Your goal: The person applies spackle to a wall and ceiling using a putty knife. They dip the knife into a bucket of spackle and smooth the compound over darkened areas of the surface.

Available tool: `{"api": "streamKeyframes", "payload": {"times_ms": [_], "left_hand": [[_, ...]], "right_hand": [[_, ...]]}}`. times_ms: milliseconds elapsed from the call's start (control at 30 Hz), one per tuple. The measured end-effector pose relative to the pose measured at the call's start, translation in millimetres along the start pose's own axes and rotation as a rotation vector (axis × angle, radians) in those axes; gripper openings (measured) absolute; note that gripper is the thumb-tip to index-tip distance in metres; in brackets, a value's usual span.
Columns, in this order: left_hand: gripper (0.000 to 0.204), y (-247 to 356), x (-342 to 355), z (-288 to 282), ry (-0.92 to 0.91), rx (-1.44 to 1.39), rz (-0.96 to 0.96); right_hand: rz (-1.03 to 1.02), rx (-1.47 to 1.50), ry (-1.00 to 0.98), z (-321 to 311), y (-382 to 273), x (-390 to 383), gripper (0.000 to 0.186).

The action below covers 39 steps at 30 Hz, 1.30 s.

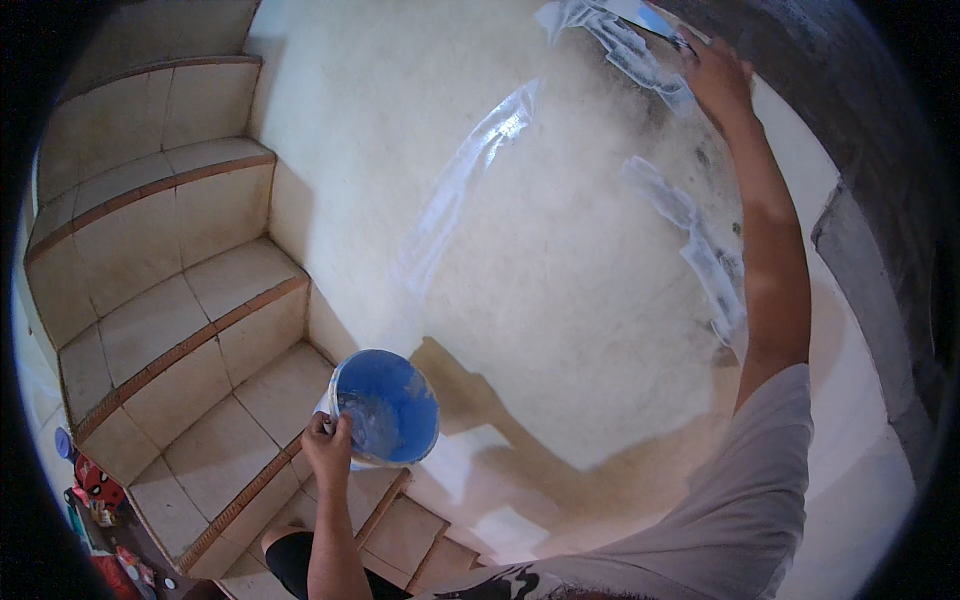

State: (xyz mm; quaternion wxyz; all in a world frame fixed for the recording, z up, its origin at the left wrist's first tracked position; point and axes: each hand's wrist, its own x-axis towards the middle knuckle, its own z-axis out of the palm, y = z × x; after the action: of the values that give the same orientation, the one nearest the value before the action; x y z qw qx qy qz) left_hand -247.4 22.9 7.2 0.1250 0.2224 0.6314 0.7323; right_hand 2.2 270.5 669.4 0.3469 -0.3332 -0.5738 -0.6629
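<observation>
My left hand (328, 438) is closed on the near left rim of a bucket (418, 405) with a blue inside. A whitish paste (372, 428) coats the bottom and side of that bucket. High on the right, my right hand (718, 78) is closed round a putty knife (655, 32), whose blade lies near the upper edge of the cream wall (570, 260). Below the blade, a wet white smear (625, 55) spreads over the wall. Another smear (470, 165) runs slanting down its middle, and a third patch (690, 225) lies beside my right forearm.
Tiled stairs (230, 285) with brown edges climb along the left side. More steps (405, 530) lie below the bucket. A grey ledge (870, 280) bounds the wall on the right. Several coloured items, among them a red bag (98, 482), sit at the lower left.
</observation>
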Motion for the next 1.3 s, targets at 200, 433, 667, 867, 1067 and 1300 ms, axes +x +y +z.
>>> {"api": "streamKeyframes", "payload": {"times_ms": [200,433,667,867,1067,1300], "left_hand": [[0.027,2.9,-0.6,-9.0,0.03,0.001,-0.007],[0.028,1.3,0.5,-5.5,0.033,0.042,0.021],[0.032,12.1,-0.6,-5.8,0.029,-0.007,-0.014],[0.033,-0.7,0.4,5.4,0.059,0.023,0.002],[0.03,22.4,-20.2,-13.1,0.029,-0.12,-0.209],[0.027,13.3,-32.8,-6.6,-0.025,-0.077,-0.036]], "right_hand": [[-0.012,0.108,-0.068,-27.3,1.4,-11.1,0.042],[-0.021,0.217,0.061,-55.5,-66.7,2.0,0.041],[0.03,0.172,-0.035,-89.2,-43.1,-50.8,0.038],[-0.175,0.964,-0.557,-191.6,-126.7,-218.9,0.031],[-0.348,1.33,-1.079,-219.4,-265.2,-340.7,0.021],[-0.501,1.139,-0.902,-186.9,-369.8,-410.7,0.018]]}}
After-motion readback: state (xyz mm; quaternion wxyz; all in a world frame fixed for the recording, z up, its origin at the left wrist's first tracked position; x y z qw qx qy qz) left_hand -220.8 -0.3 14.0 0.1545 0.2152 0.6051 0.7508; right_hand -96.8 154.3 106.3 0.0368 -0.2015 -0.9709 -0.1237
